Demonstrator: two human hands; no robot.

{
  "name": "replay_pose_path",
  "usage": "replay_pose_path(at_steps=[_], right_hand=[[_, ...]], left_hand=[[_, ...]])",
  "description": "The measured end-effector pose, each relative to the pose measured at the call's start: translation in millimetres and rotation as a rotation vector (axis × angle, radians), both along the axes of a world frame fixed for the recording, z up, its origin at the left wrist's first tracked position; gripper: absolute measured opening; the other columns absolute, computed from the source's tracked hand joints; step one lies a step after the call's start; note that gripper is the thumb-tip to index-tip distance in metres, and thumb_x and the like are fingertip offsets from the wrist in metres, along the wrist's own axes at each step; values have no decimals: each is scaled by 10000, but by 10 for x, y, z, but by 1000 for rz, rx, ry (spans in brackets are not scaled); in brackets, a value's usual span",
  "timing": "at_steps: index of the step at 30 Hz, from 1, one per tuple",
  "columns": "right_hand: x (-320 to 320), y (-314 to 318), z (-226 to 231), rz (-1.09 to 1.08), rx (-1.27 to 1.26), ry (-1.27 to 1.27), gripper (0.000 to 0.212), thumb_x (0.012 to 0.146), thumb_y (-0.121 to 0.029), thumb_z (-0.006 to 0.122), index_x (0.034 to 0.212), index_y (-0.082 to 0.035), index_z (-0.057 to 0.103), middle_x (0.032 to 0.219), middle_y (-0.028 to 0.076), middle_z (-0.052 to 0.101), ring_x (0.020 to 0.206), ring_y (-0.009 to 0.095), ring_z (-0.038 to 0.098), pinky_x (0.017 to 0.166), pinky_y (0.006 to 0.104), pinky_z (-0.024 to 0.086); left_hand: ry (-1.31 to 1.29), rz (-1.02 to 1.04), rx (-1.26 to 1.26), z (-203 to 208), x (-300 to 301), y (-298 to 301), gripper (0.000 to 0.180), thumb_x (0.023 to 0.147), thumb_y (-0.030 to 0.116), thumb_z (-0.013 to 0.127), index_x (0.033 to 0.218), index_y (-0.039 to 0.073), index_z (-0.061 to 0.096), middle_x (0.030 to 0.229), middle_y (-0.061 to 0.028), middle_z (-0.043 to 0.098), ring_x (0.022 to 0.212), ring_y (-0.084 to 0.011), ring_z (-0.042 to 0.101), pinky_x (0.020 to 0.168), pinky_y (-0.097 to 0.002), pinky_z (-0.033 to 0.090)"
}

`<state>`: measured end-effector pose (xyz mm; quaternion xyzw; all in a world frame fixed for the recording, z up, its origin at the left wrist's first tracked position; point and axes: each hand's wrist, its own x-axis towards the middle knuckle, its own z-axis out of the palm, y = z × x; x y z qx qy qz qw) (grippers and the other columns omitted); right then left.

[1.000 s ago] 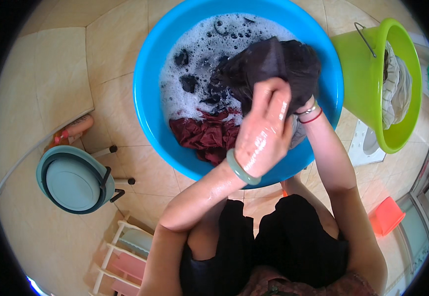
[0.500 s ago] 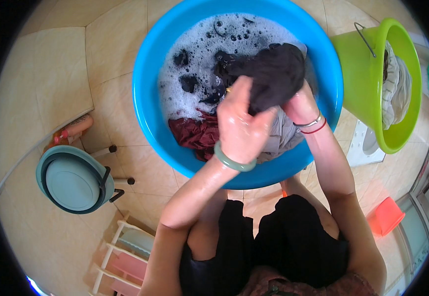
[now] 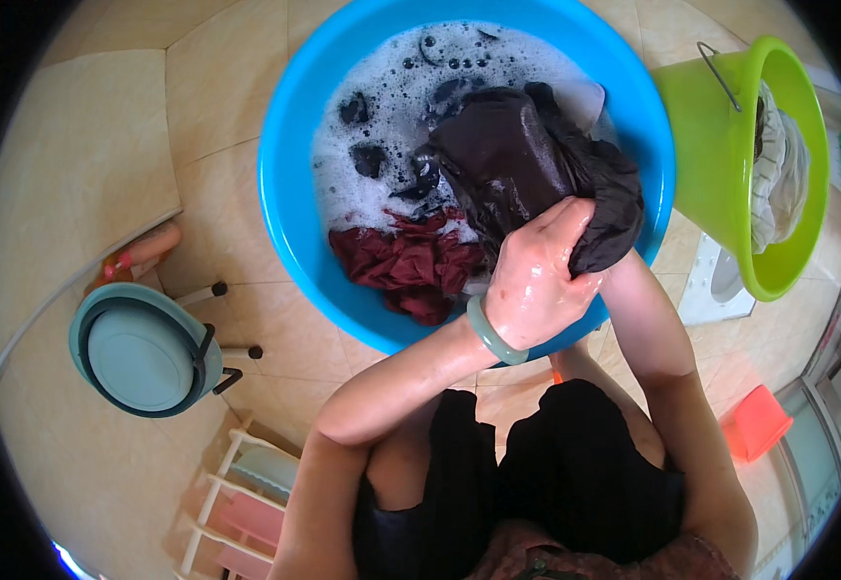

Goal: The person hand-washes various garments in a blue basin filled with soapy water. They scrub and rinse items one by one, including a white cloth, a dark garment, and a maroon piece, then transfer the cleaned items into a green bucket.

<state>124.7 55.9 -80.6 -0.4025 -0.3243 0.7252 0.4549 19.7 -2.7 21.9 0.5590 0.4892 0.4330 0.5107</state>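
A wet black garment [image 3: 507, 155] is bunched over the right half of the large blue basin [image 3: 285, 232], partly in sudsy water. My left hand [image 3: 548, 275], wet and wearing a green bangle [image 3: 494, 333], is closed on the garment's near edge. My right wrist [image 3: 623, 280] goes in under the dark cloth, which covers that hand and its fingers. A dark red cloth [image 3: 406, 266] lies to the left of my left hand in the basin. Pieces of dark fabric [image 3: 369, 159] poke up through the foam.
At the right, a lime-green bucket [image 3: 706, 174] holds pale cloth [image 3: 778, 184]. A folding grey-green basin [image 3: 140, 358] stands at the left on the tiled floor [image 3: 227, 213]. A small coral-red container [image 3: 757, 423] and a white rack [image 3: 237, 493] are near my legs.
My left hand has moved right and toward me, from open fingers to a grip on the black garment. The garment has spread out and now covers my right hand and its bracelets.
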Motion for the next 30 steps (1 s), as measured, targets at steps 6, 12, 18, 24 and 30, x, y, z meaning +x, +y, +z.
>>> replay_pose_path(at_steps=[6, 12, 18, 24, 30], right_hand=[[3, -72, 11, 19, -42, 93, 419, 1004, -215, 530, 1373, -23, 489, 1369, 77, 541, 1245, 169, 517, 1068, 339, 411], [56, 42, 426, 325, -85, -98, 340, 992, -128, 545, 1301, 15, 565, 1268, 87, 617, 1147, 147, 570, 1008, 300, 446], [303, 83, 1023, -342, -84, -90, 106, 892, -78, 701, 962, -59, 625, 926, 15, 664, 846, 91, 647, 683, 237, 530], [521, 241, 718, -364, 86, -465, 187, 915, -114, 679, 1026, 17, 605, 954, 97, 668, 830, 156, 659, 650, 298, 571], [257, 127, 644, 127, 251, -1268, 366, 845, -265, 740, 1092, -18, 632, 989, 179, 676, 880, 305, 679, 701, 358, 545]], left_hand=[[-287, -97, -216, -43, -209, 35, 363, 793, -44, 664, 1152, -21, 615, 1078, -88, 694, 974, -167, 664, 883, -303, 511], [-891, 241, -586, -158, -912, 426, 496, 879, 104, 595, 1353, -3, 496, 1291, -122, 591, 1199, -234, 560, 1059, -369, 411], [-883, 490, -573, -632, -1586, 276, 484, 1028, 398, 470, 1400, 89, 489, 1392, -103, 541, 1322, -274, 462, 1121, -467, 358], [-1034, 445, -503, -570, -1721, 129, 495, 1032, 465, 418, 1369, 113, 511, 1359, -110, 565, 1269, -297, 507, 1099, -481, 377], [-1342, 19, -371, -268, -1517, 222, 551, 1038, 503, 350, 1430, 131, 455, 1434, -142, 501, 1284, -319, 503, 1080, -465, 398]])
